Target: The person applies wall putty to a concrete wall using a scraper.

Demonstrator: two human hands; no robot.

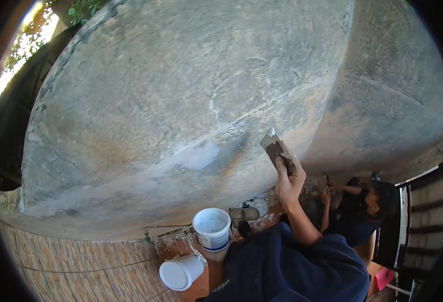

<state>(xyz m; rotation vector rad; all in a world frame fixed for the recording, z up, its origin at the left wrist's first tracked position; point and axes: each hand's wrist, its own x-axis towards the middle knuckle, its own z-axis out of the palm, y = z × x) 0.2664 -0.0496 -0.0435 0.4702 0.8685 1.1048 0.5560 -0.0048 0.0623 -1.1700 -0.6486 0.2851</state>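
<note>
My right hand is raised in front of the wall, fingers closed around a putty knife. Grey-brown smears cover its broad blade, and a bright glint shows at the tip, which points up toward the wall. The rough grey wall has a pale crack-like line running across it and a whitish patch below that line. Beside my dark-blue clothing, an open white bucket holds pale material. No fingers of my left hand can be made out.
A second white bucket, its round white end facing me, is tilted beside the first. To the right, a co-worker in dark clothing is low by the wall, hands near its base. Stone-patterned tiles cover the lower left.
</note>
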